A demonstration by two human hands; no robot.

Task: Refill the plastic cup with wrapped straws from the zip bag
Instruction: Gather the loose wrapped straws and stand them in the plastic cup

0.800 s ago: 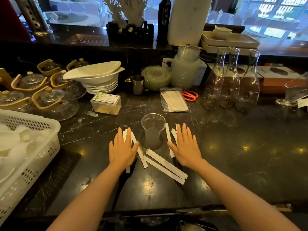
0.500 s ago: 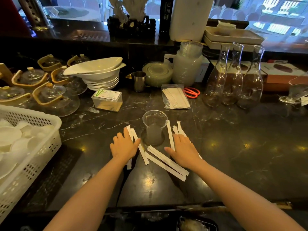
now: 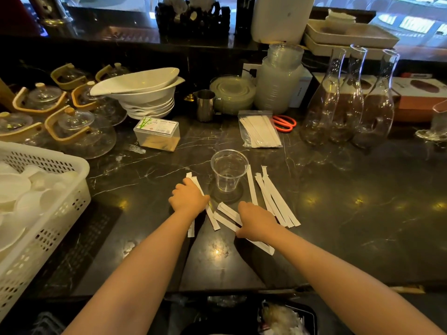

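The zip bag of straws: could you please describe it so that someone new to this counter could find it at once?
On the dark marble counter, look just beyond the empty plastic cup, toward the back right. The zip bag lies flat there, beside the orange scissors. It is the only clear pouch, and its wrapped straws are bundled inside, not scattered loose.

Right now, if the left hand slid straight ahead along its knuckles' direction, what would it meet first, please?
Probably the clear plastic cup: the left hand, already on white wrapped straws, points up-right toward its base, though it might pass just left.
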